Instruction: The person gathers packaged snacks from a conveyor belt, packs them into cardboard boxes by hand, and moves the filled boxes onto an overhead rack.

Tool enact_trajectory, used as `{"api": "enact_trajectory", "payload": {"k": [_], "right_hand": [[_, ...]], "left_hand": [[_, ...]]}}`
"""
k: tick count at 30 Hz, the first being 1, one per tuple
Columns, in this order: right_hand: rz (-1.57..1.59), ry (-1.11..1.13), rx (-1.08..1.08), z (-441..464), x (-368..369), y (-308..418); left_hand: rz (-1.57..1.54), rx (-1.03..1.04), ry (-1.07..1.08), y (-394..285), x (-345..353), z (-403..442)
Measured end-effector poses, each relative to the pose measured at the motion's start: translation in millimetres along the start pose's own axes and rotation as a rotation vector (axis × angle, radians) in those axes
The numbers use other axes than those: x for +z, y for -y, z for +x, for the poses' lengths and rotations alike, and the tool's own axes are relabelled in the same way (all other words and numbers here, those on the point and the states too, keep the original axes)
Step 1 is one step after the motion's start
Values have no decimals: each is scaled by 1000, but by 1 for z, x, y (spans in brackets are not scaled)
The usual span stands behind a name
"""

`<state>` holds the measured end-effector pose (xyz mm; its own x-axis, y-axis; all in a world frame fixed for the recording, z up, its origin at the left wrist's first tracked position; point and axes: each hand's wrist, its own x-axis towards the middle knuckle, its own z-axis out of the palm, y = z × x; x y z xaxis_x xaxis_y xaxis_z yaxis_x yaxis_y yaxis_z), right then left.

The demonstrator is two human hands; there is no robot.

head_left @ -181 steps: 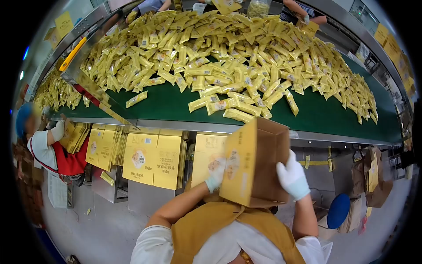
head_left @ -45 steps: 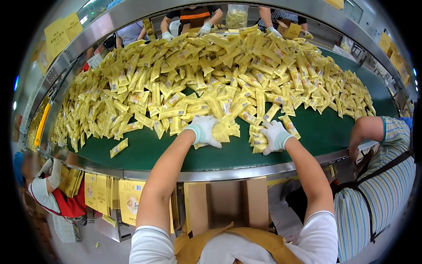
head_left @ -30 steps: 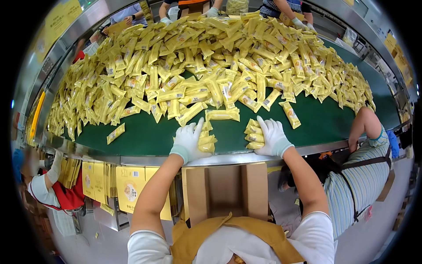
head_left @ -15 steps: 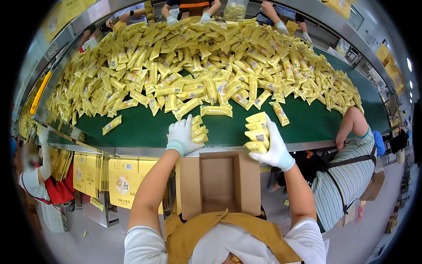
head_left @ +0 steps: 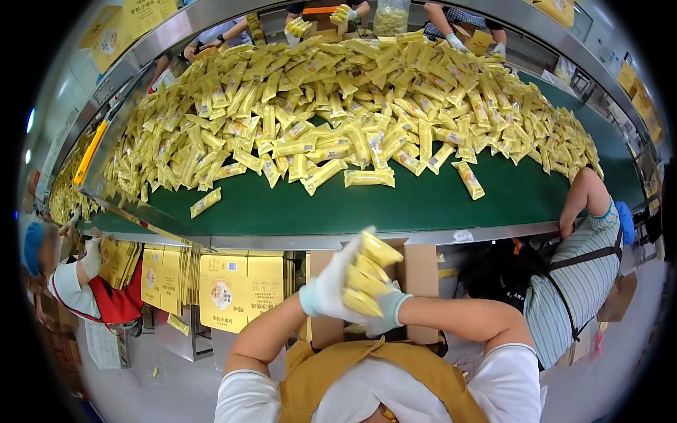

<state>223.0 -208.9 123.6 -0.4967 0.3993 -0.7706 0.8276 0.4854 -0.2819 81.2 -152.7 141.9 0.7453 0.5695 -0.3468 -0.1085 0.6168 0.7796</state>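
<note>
My left hand (head_left: 330,287), in a white glove, grips a stack of several yellow packets (head_left: 368,276) above an open cardboard box (head_left: 422,283). Lower down, my right hand (head_left: 388,310) reaches into that box from the right, partly behind the left hand and its packets; its fingers and anything in them are hidden. The box stands upright against the near edge of the green belt (head_left: 296,215). A big heap of yellow packets (head_left: 352,92) covers the far part of the belt.
Flat yellow cartons (head_left: 240,289) stand left of the box. A person in striped clothing (head_left: 578,282) bends at the right, and a person with a red apron (head_left: 113,296) works at the left. Across the belt are other people's gloved hands (head_left: 338,14). A metal rail (head_left: 282,242) edges the belt.
Both hands have come off the belt to the box. My left hand has lifted its packets over the box, and my right hand has gone down into it. Packets across the belt are now in another person's hands.
</note>
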Motion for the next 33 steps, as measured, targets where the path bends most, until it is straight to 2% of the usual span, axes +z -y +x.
{"api": "enact_trajectory", "payload": {"k": [1,3,4,6,7,10,12,17,18,20,21,24,26,27,28,29,30,31,32,33], "right_hand": [[56,-84,-63,24,32,-11],[58,-280,-164,68,90,-26],[49,-344,-183,67,96,-22],[142,-196,-167,55,89,-19],[173,-142,-162,43,78,-16],[142,-119,-134,31,67,-17],[79,-125,-66,48,88,-14],[-120,-128,130,52,85,3],[-156,-142,143,57,88,7],[-210,-17,140,70,87,9],[-232,120,125,78,73,13],[-197,158,-18,78,69,-1],[-247,-42,-183,48,61,-28],[17,128,-168,7,18,-36],[224,82,-324,-19,-1,-56],[576,-86,-563,-36,-3,-84],[795,-166,-595,-57,-15,-105],[840,-243,-541,-79,-39,-127],[833,-499,-511,-86,-50,-151],[1042,-670,-362,-83,-61,-167]], "left_hand": [[200,75,-4,7,6,2],[1273,847,-8,31,5,7],[1400,858,-57,39,5,12],[1650,868,-169,52,6,20],[1727,797,-235,56,11,21],[2041,829,-375,76,9,33],[2105,648,-318,79,10,36],[2191,326,-198,104,-2,61],[2190,198,-111,102,-2,66],[2160,-55,48,102,-8,83],[2089,-131,77,102,-12,93],[2127,-321,249,98,-8,99],[2025,-408,495,60,-2,88],[1882,-378,608,26,4,75],[1734,-351,717,-12,4,63],[1417,-308,816,-35,-12,60],[1097,-261,893,-59,-29,57],[954,-185,831,-91,-45,48],[810,-113,769,-116,-59,42],[932,59,547,-125,-78,50]]}}
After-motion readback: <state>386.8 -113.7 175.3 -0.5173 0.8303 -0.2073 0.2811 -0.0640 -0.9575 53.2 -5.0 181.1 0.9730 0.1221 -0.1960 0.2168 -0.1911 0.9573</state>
